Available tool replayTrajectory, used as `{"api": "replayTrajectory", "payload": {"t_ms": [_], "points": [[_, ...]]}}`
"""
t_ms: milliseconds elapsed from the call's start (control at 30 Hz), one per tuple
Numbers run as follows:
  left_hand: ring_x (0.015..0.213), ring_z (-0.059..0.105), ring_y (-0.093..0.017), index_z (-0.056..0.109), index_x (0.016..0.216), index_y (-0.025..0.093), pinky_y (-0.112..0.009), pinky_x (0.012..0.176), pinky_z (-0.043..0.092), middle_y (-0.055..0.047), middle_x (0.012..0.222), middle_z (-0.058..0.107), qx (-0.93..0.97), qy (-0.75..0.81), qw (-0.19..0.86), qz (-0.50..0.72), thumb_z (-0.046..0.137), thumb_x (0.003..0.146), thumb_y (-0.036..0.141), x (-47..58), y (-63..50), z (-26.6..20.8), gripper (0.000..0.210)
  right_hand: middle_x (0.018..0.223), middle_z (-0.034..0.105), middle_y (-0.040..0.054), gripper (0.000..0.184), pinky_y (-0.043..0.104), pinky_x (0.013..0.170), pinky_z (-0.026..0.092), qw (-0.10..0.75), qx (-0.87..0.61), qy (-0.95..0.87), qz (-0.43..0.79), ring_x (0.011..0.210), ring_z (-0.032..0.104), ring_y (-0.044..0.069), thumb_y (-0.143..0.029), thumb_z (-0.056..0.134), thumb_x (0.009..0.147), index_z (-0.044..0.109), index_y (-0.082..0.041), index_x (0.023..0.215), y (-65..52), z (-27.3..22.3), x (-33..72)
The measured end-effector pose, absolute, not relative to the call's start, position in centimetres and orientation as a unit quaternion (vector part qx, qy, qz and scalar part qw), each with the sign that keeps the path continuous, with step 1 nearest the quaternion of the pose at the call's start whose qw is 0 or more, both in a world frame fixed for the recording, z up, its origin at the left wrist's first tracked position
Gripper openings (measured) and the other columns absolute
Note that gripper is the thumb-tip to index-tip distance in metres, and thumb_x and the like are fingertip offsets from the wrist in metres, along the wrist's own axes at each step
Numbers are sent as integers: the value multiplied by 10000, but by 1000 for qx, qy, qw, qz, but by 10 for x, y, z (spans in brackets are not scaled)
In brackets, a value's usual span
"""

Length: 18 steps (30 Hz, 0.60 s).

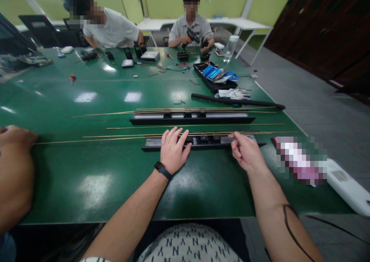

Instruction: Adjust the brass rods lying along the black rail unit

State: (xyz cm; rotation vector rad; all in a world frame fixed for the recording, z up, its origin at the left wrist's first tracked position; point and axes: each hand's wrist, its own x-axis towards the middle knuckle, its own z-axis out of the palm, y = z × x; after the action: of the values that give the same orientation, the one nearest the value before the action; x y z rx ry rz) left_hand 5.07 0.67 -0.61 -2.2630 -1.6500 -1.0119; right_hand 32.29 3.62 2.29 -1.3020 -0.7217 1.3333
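My left hand (175,149) lies with fingers spread over the near black-edged metal channel (152,144), its fingertips at thin brass-coloured rods (115,138). At the channel's right part, my right hand (245,148) is closed, its fingers curled and the index fingertip by the rods. Whether it pinches a rod is hidden. Small black blocks (204,139) sit inside the channel between my hands. A second, similar channel (192,120) lies parallel behind it, with more rods along its top. One loose rod (130,128) runs between the two channels.
At left, another person's hand (17,136) is by a rod's end. A black tube (237,100), white gloves (233,94) and a black tray (215,86) lie beyond the channels. Two people sit opposite, one holding a power drill (193,35). A white device (347,186) rests at right.
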Motion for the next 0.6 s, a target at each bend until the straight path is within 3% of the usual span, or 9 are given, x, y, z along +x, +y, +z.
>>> {"api": "replayTrajectory", "payload": {"t_ms": [600], "points": [[1451,493,-297,607,1425,235,-523,1265,291,-115,1444,636,-758,-554,75,-336,592,1000,376,51,7,-6,448,507,564,-36,308,155,264,206,538,-544,-308,565,281,330,47,-445,761,875,682,-148,902,36,22,323]]}}
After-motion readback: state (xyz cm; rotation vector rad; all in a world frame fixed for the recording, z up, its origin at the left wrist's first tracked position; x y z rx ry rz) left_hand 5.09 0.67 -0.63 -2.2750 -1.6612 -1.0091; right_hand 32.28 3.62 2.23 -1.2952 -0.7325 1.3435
